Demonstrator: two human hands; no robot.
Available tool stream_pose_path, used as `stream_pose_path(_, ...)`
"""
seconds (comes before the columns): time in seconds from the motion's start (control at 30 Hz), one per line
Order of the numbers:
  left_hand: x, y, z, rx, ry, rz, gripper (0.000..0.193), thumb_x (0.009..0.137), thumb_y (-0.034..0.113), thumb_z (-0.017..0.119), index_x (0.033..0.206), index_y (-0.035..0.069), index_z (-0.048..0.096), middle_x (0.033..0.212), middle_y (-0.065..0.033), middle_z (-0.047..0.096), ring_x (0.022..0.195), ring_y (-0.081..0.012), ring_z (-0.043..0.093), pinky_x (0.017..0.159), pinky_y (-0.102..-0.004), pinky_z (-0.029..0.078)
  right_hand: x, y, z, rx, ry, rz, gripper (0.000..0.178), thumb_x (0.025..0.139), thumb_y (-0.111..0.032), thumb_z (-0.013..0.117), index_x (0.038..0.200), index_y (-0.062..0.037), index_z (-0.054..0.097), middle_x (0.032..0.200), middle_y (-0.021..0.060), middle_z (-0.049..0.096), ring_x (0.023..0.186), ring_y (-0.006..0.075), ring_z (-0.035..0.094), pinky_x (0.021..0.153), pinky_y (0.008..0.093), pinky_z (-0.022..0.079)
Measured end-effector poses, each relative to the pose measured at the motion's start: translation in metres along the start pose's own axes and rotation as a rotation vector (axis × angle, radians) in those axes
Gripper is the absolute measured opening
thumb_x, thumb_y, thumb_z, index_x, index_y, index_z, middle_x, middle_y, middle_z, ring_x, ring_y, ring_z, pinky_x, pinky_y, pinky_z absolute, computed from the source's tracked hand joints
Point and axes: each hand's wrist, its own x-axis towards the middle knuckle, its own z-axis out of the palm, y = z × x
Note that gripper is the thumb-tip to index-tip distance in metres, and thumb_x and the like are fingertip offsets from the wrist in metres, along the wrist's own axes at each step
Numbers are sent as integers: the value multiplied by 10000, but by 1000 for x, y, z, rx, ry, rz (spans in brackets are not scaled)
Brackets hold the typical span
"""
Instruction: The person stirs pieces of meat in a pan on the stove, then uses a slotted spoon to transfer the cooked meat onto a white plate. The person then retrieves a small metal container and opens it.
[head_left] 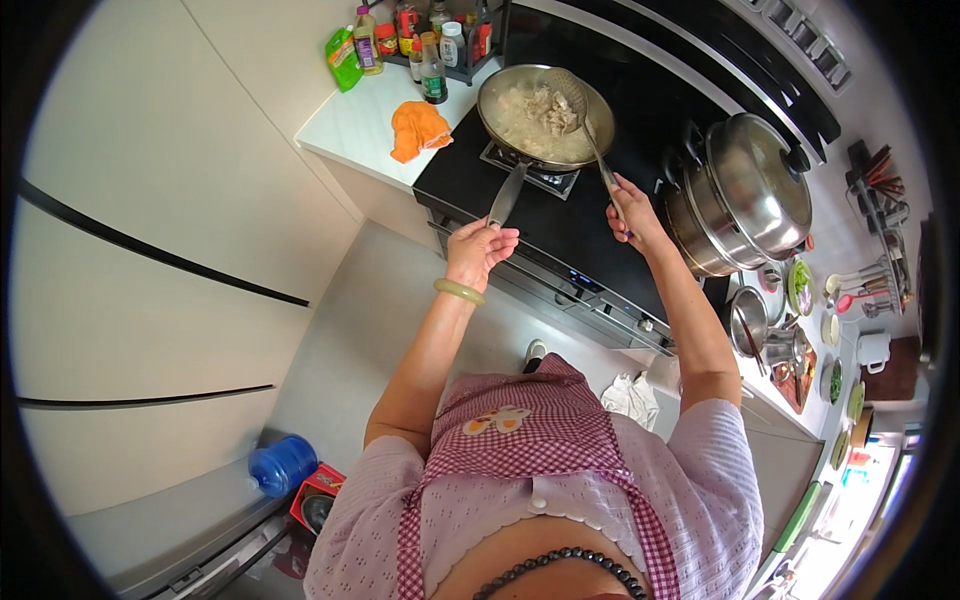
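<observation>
Ladle (pixel 569 98) in a pan (pixel 487 112) of food (pixel 540 112)
The pan sits on the stove (pixel 572 222); the left hand (pixel 482 252) closes round its handle (pixel 508 195), likely to steady it, while the right hand (pixel 636 214) grips the ladle's far end, probably keeping clear of heat.

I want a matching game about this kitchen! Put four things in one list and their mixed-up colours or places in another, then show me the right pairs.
Things:
1. Pan
2. Skimmer
3. Cloth
4. Water jug

Colours and places:
A. Orange, lying on the white counter
B. Gripped in the right hand
C. Blue, low down near the person's left side
D. On the stove, with food inside

Right pairs: 1-D, 2-B, 3-A, 4-C
</observation>
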Motion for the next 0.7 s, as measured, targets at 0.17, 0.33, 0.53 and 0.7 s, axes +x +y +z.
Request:
stream_pose_path(0.17,0,-4,-2,-30,5,14,51,910,45,535,922,-1,554,899,-208,674,707,-176,669,635,-251,576,-5,-2,-6,-261,45,-79,518,962,-245,482,1447,-162,319,614,25,450,393,99,382,319,249,315)
stream_pose_path(0.33,0,-4,-2,-38,-5,11,56,908,44,538,930,-6,550,902,-210,674,713,-183,671,638,-253,577,17,-11,-17,-510,153,-184,525,955,-257,486,1446,-158,327,607,45,476,393,127,425,326,285,349)
stream_pose_path(0.53,-4,-1,1,-56,33,2,80,906,35,546,964,-21,548,884,-205,673,716,-203,676,624,-270,579,16,-16,-22,-412,144,4,563,967,-273,470,1471,-168,241,623,24,455,399,98,380,323,243,303)
stream_pose_path(0.7,0,-2,-3,-53,-6,-3,91,906,32,548,976,-25,558,871,-196,674,712,-208,678,615,-274,579,-9,-45,-19,99,20,323,181,980,-275,423,1029,-105,462,634,28,448,430,72,379,335,195,252)
